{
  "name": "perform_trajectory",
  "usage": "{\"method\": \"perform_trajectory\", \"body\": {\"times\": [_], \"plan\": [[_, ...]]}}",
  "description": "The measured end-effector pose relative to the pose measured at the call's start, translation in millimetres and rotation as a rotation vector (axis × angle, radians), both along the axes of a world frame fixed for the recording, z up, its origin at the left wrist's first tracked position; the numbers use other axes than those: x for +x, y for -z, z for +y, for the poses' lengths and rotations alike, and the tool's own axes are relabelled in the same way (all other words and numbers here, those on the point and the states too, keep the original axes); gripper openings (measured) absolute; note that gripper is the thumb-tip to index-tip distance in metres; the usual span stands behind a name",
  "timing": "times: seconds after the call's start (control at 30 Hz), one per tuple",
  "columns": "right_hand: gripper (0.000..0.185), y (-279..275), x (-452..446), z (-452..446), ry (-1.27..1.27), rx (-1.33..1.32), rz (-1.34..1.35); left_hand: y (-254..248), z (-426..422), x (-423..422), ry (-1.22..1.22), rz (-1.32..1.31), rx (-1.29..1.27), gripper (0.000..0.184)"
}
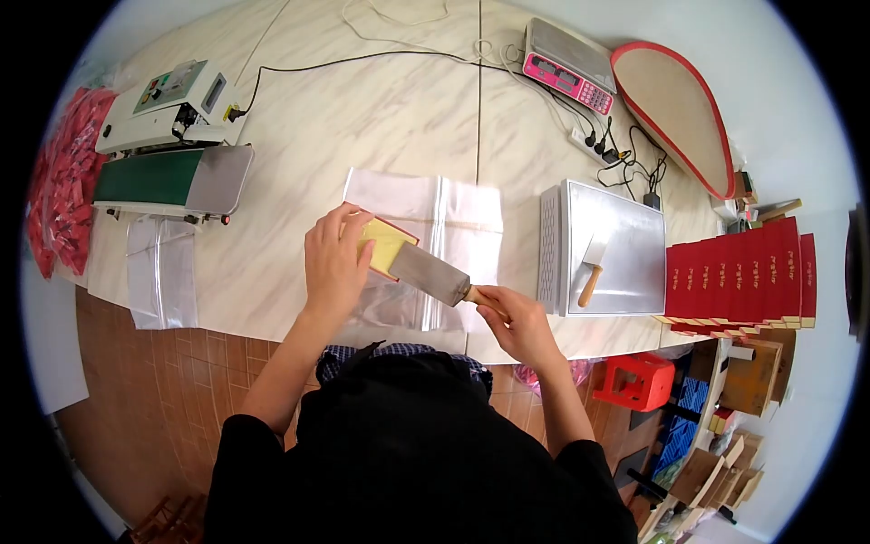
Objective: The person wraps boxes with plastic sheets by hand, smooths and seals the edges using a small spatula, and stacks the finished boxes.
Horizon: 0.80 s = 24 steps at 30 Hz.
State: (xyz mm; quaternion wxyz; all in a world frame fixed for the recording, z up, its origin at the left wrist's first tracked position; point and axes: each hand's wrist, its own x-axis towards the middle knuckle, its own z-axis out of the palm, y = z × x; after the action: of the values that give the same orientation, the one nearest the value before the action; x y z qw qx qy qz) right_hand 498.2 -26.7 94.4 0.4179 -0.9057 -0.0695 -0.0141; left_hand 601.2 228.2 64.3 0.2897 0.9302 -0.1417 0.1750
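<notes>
My left hand (333, 258) is closed around one end of a small red-edged box (385, 245) whose yellow side faces up. In my right hand (521, 328) is the wooden handle of a scraper with a wide rectangular metal blade (431, 276). The blade's far end lies over the yellow side of the box; whether it goes inside, I cannot tell. Beneath both hands, clear plastic bags (473, 218) are spread on the marbled table (308, 118). A second scraper (591, 272) with a wooden handle rests on a metal tray (634, 227) to the right.
Stacked red boxes (743, 272) stand beyond the tray. At the left are a sealing machine (163, 118) with a green belt, more clear bags (161, 272) and a heap of red packets (72, 172). A scale (571, 68), cables and a red-rimmed sieve (680, 109) occupy the back right.
</notes>
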Motion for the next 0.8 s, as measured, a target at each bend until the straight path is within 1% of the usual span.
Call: {"method": "perform_trajectory", "body": {"times": [0.07, 0.1, 0.17, 0.37, 0.63, 0.8], "plan": [[0.022, 1, 3, 3, -0.009, -0.003, -0.002, 7, 10, 5, 0.125, 0.008, 0.024, 0.012], [0.022, 2, 5, 5, -0.020, -0.007, -0.004, 9, 14, 7, 0.123, 0.007, 0.024, 0.012], [0.022, 4, 9, 7, -0.024, -0.007, -0.008, 13, 18, 9, 0.216, 0.031, 0.013, 0.009], [0.023, 9, 23, 15, -0.043, -0.038, -0.077, 17, 18, 9, 0.261, 0.016, -0.057, 0.004], [0.022, 9, 33, 18, -0.050, -0.006, -0.103, 23, 19, 11, 0.300, -0.002, -0.079, 0.008], [0.023, 7, 35, 17, -0.075, -0.069, -0.154, 25, 19, 10, 0.312, 0.024, -0.116, 0.008]]}}
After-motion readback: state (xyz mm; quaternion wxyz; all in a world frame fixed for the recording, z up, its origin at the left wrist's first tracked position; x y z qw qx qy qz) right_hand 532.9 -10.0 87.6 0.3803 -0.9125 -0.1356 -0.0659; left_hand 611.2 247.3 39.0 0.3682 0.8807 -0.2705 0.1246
